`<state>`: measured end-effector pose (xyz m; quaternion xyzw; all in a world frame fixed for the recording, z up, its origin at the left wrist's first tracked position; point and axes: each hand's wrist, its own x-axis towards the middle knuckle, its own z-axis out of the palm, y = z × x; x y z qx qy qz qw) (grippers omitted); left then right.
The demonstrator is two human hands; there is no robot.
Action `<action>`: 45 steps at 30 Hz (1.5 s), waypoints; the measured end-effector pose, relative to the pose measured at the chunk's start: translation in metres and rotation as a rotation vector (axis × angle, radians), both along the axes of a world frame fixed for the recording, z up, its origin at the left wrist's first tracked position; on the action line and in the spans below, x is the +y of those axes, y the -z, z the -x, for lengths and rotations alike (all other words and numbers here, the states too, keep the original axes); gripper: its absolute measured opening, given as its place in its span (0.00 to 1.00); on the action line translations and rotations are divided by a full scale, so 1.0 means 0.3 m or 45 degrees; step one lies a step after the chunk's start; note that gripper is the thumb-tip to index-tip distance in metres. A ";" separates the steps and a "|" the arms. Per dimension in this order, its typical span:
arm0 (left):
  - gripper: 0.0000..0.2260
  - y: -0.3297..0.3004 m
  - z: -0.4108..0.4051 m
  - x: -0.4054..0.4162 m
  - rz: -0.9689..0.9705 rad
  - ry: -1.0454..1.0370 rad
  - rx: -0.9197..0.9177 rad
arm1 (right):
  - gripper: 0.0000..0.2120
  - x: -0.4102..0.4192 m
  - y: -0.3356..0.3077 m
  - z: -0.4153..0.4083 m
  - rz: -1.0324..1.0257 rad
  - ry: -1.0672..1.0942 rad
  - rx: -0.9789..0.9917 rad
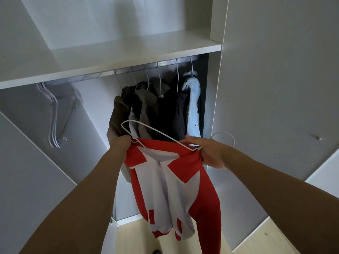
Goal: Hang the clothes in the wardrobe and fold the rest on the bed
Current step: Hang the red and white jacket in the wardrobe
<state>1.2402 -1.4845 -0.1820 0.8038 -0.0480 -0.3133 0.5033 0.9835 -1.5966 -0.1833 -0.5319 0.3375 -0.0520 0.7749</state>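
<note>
Wardrobe [256,88]: doors stand open; the top shelf [128,54] above the rail looks bare, as far as the view shows.
Clothes rail [165,63]: runs under the shelf, with room left between the hung clothes and the spare hangers.
Hung clothes [157,110]: five or so garments are already up at the right end: brown, grey and dark jackets, plus a pale blue patterned garment [192,110] at the far right. This share of the hanging looks done.
Red and white zip top [170,189]: held in front of the open wardrobe, below the rail, its collar being worked onto a hanger; not yet hung.
Spare hangers [53,118]: a bunch waits empty at the left end of the rail.
White wire hanger [146,132]: one shoulder is inside the collar, the other is exposed; its hook sticks out to the right.
Left hand [120,143]: grip clenched on the top's left shoulder.
Right hand [209,153]: grip pinching the right shoulder fabric against the hanger.
Bed: out of view, so the folding cannot be judged.
</note>
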 end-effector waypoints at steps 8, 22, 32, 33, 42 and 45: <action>0.04 -0.054 0.035 0.015 0.121 0.037 0.288 | 0.15 -0.020 0.029 0.020 0.490 0.184 0.150; 0.24 -0.064 0.056 0.021 0.259 0.146 0.366 | 0.18 -0.051 0.056 0.043 0.812 0.511 0.092; 0.08 -0.127 -0.002 0.009 -0.005 0.161 0.089 | 0.11 0.001 0.054 0.025 0.287 0.376 -0.236; 0.11 -0.138 -0.004 0.017 0.027 0.174 0.160 | 0.12 -0.006 0.058 0.023 0.353 0.299 -0.169; 0.30 -0.099 0.010 0.001 0.270 0.118 0.319 | 0.20 -0.060 0.074 0.033 0.745 0.372 0.043; 0.21 -0.062 -0.012 -0.016 0.170 0.067 0.074 | 0.20 -0.055 0.070 0.021 0.737 0.431 0.006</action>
